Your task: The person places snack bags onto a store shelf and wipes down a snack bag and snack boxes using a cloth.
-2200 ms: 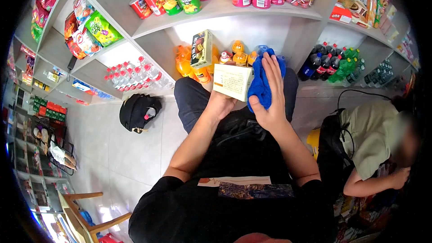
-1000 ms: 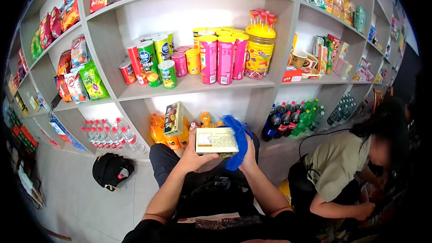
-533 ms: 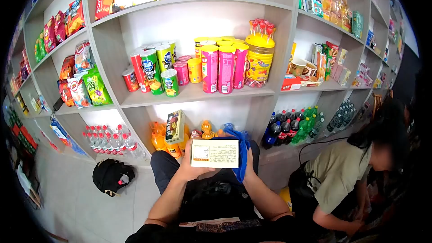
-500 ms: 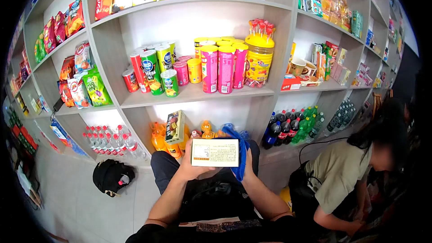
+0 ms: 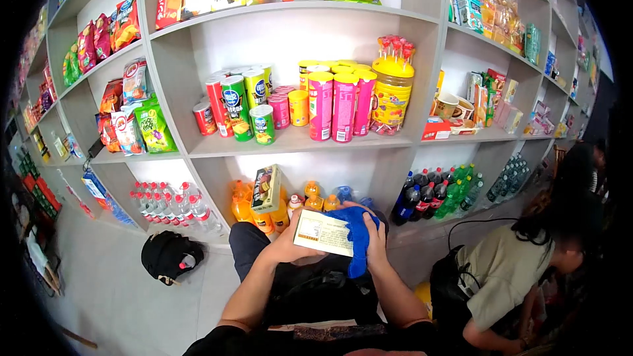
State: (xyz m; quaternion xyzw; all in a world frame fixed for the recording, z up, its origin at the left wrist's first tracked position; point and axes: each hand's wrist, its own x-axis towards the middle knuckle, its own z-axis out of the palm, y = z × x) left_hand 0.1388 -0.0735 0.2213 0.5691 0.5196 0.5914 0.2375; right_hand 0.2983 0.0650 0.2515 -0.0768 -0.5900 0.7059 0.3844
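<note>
A cream-coloured carton point(image 5: 324, 234) with printed text on its face is held over my lap, tilted down to the right. My left hand point(image 5: 286, 245) is closed around its left end. With my right hand point(image 5: 377, 242) I grip a blue cloth point(image 5: 358, 231), which drapes over the right end of the carton and hangs below it. Parts of the fingers on both hands are hidden behind the carton and cloth. Just beyond, a dark green and yellow box point(image 5: 266, 188) leans on top of orange drink bottles point(image 5: 242, 206).
Ahead, a grey shelf point(image 5: 297, 144) carries snack canisters point(image 5: 321, 107) and a lollipop-topped tub point(image 5: 391, 92). Cola bottles point(image 5: 424, 196) stand low at right. A black backpack point(image 5: 170, 257) rests on the floor at left. Another person point(image 5: 508, 270) crouches at right.
The carton has tilted, its right end dropping. The blue cloth has spread further over the carton's right end and top, with my right hand on it. The whole view has shifted slightly.
</note>
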